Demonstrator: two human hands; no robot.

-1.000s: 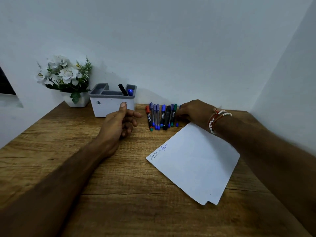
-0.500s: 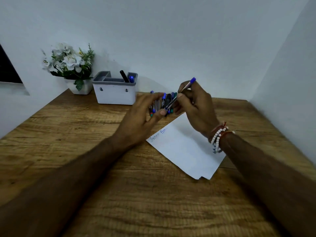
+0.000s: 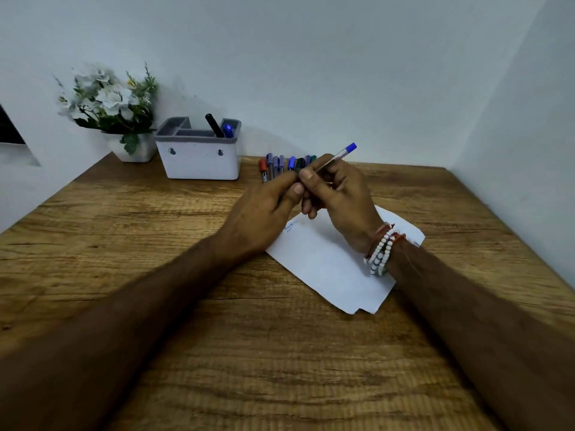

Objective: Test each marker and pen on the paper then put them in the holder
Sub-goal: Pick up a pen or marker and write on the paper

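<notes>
A wooden table [image 3: 155, 244] with a strong grain fills a corner of pale, bare walls [image 3: 342, 73]. At its far left corner stands a white pot of white flowers [image 3: 105, 98], and just beside that, along the far edge, a white holder [image 3: 199, 157] with a grey rim. Its rightmost compartment has a black marker [image 3: 213, 124] leaning left and a blue one [image 3: 228, 130]. To the right of the holder a row of markers and pens [image 3: 280, 164] lies side by side, half hidden behind the hands. The right hand [image 3: 339, 197], with bead bracelets [image 3: 381, 250] at the wrist, grips a blue-capped pen [image 3: 337, 155] tilted up to the right above the far edge of the paper [image 3: 329, 269]. The left hand [image 3: 264, 209] pinches the pen's lower end, which is covered by fingers. The small writing at the paper's far corner is too fine to read.
</notes>
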